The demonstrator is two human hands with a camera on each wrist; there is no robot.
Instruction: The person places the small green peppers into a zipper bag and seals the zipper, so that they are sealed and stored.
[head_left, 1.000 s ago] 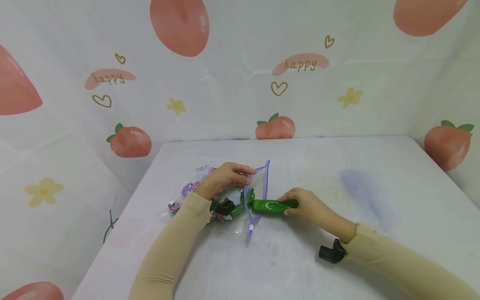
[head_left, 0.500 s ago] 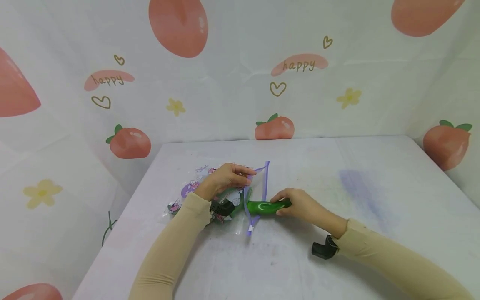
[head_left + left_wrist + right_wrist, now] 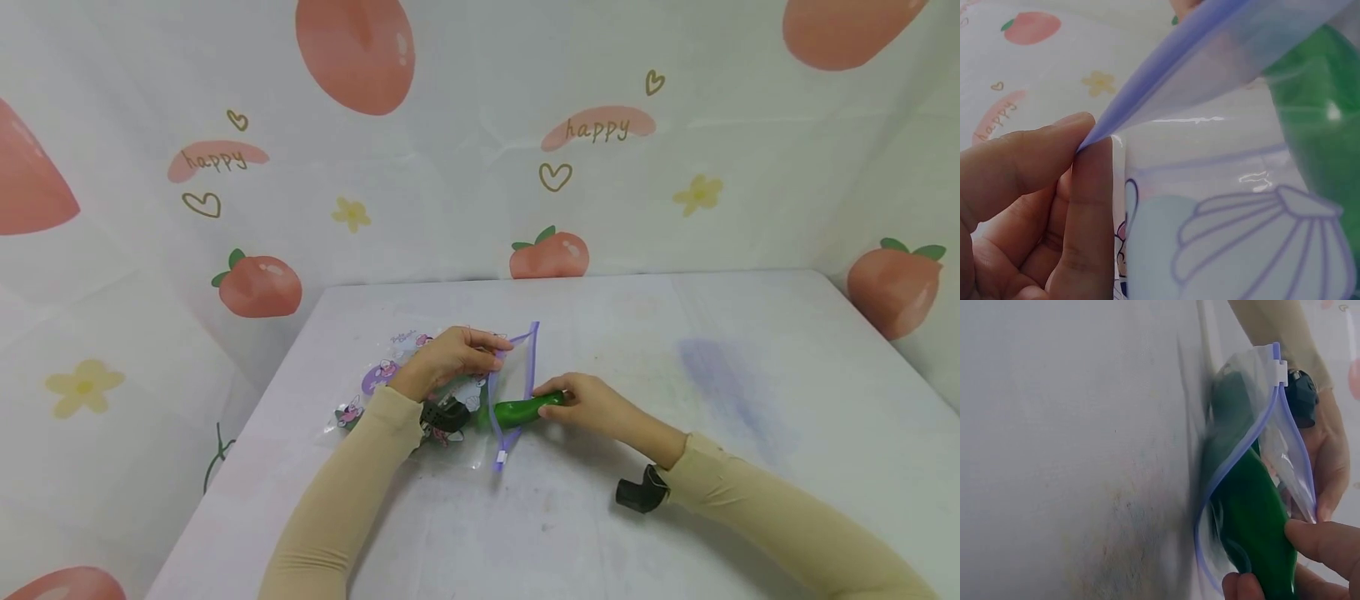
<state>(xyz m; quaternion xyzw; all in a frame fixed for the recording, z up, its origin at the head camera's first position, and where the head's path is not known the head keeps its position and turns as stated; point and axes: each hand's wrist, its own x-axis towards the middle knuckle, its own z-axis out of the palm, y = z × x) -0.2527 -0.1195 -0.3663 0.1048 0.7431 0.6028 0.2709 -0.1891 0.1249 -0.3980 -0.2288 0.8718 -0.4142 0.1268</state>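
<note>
A clear zip bag (image 3: 380,375) with purple edging and cartoon prints lies on the left of the table, its mouth spread toward the right. My left hand (image 3: 452,357) pinches the upper rim of that mouth between thumb and fingers, plainly seen at the purple strip (image 3: 1166,65) in the left wrist view. My right hand (image 3: 600,408) grips the near end of a long, shiny green pepper (image 3: 519,412). Its far part is inside the bag's mouth, behind the film. More green (image 3: 1233,400) shows deeper in the bag in the right wrist view, blurred by the plastic.
A white slider (image 3: 501,457) sits at the lower end of the bag's zip. The pale table (image 3: 600,542) has a purple smudge (image 3: 723,392) on the right. A peach-printed cloth (image 3: 450,192) hangs behind, and a green string (image 3: 218,454) shows at the left edge.
My right hand has moved left, sliding the green pepper farther into the bag, and its gripped end has tilted up slightly. My left hand has stayed at the rim.
</note>
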